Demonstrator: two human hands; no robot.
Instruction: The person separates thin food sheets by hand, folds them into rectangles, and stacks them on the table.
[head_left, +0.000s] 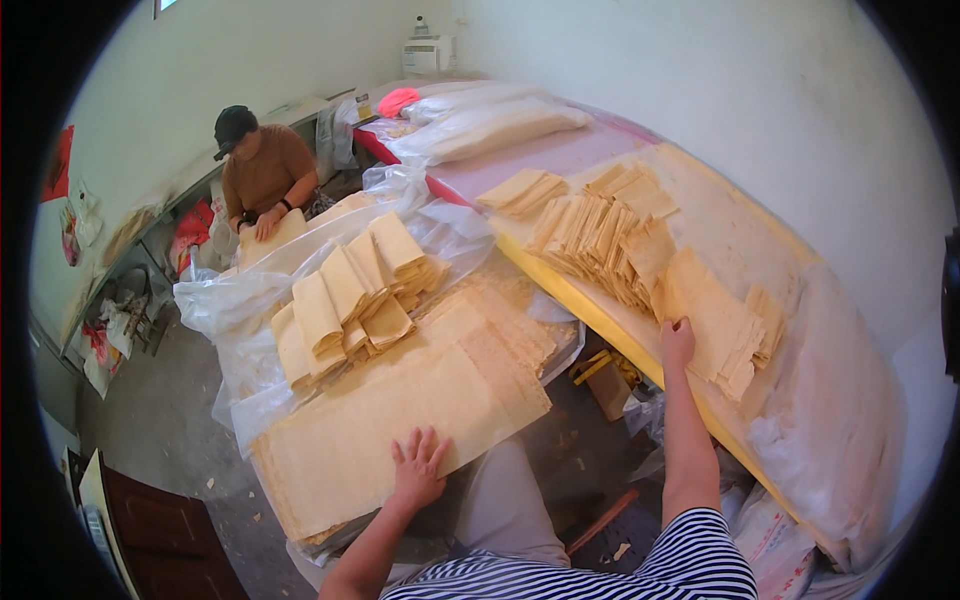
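My left hand (418, 469) lies with fingers spread on the near edge of a wide stack of thin beige sheets (375, 435), which look like dried bean-curd skin. Over on the yellow-edged table, my right hand (677, 341) is closed on the near corner of a beige sheet (709, 307). Beside that sheet, folded sheets (592, 236) stand packed in a leaning row, and a small folded bundle (765, 322) lies to its right. Beyond my left hand, folded bundles (345, 292) are heaped on the stack's far side.
Clear plastic sheeting (240, 307) drapes the work table. Across from me, a person (270, 165) in a cap handles similar sheets. The yellow table edge (547, 277) borders a gap holding a box (607, 386). Plastic-covered bundles (487, 124) lie at the back; a broom (611, 525) is on the floor.
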